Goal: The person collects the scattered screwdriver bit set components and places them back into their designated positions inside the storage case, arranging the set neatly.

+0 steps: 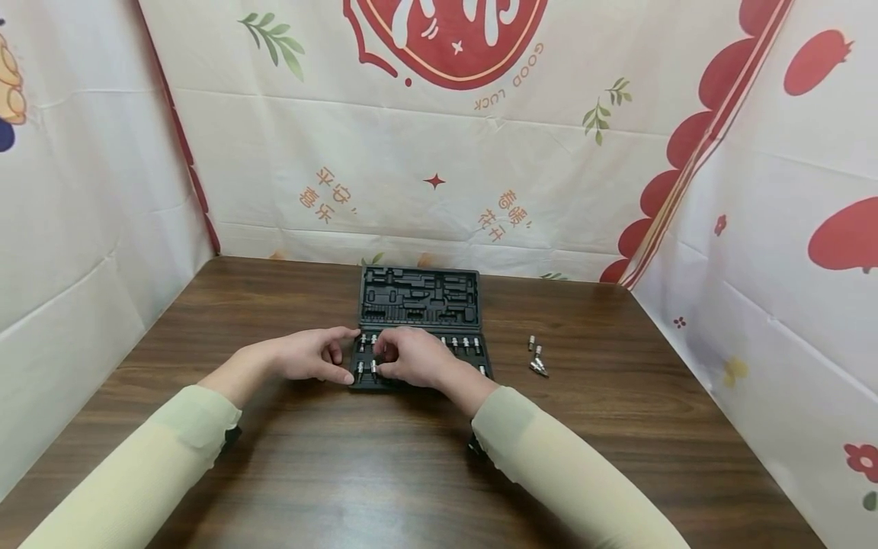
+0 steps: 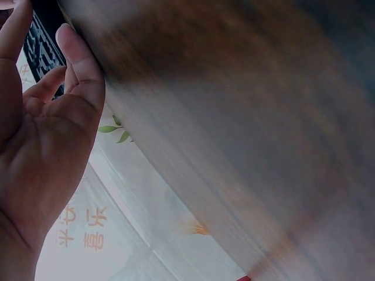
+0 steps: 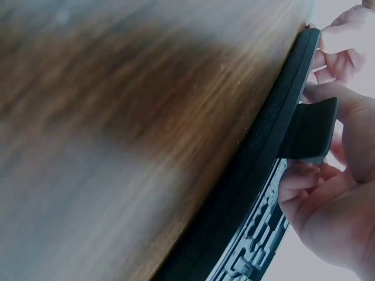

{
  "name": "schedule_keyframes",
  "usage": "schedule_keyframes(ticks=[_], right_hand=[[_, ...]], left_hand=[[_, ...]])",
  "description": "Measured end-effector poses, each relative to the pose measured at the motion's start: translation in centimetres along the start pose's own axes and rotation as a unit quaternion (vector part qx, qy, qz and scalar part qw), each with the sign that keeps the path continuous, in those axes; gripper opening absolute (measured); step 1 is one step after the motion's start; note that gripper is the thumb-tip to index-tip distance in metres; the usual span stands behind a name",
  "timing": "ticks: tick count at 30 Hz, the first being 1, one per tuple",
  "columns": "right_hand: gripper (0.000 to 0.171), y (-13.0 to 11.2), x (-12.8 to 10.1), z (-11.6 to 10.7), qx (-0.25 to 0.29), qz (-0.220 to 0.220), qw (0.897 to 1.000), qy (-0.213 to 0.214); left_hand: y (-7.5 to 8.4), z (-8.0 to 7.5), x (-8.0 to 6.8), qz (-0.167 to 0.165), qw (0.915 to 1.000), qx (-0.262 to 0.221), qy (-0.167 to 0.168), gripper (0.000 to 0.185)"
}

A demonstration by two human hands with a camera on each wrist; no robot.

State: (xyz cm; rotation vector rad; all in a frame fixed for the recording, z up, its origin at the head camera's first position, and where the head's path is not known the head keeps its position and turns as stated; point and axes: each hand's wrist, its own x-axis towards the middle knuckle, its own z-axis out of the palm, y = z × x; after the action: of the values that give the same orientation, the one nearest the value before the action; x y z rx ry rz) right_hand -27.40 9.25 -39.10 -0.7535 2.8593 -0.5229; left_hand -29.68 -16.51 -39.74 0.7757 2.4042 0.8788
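A black tool case point(image 1: 420, 326) lies opened on the table, its moulded lid leaning back. Silver bit sockets point(image 1: 360, 371) stand in slots in its lower half. My left hand point(image 1: 305, 356) is at the case's left side, thumb tip at the front corner and index finger stretched to the back. Over the lower half, my right hand point(image 1: 414, 357) has thumb and index finger bent close to a bit socket point(image 1: 373, 367) in the left part. I cannot tell whether the fingers pinch anything. The right hand covers the middle slots. A black latch point(image 3: 310, 130) sticks out in the right wrist view.
Several loose silver sockets point(image 1: 538, 366) lie on the brown wooden table point(image 1: 329, 473) to the right of the case. Behind the table hangs a printed white cloth point(image 1: 411, 152), with more cloth at both sides.
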Motion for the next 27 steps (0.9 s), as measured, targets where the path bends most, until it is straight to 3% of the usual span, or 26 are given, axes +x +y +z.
schedule_keyframes(ticks=[5,13,27], right_hand=[[0.017,-0.07,0.08,0.06,-0.018,-0.016,1.000,-0.002],[0.019,-0.58,-0.21,0.17,-0.120,-0.059,0.991,0.019],[0.019,-0.49,-0.07,0.13,-0.104,-0.082,0.991,0.013]], left_hand=[[-0.02,0.05,-0.07,0.007,1.0000,0.002,0.001,0.091],[-0.05,0.06,-0.05,0.012,0.9999,0.005,0.004,0.090],[-0.15,0.03,0.04,0.013,0.9999,0.005,0.000,0.090]])
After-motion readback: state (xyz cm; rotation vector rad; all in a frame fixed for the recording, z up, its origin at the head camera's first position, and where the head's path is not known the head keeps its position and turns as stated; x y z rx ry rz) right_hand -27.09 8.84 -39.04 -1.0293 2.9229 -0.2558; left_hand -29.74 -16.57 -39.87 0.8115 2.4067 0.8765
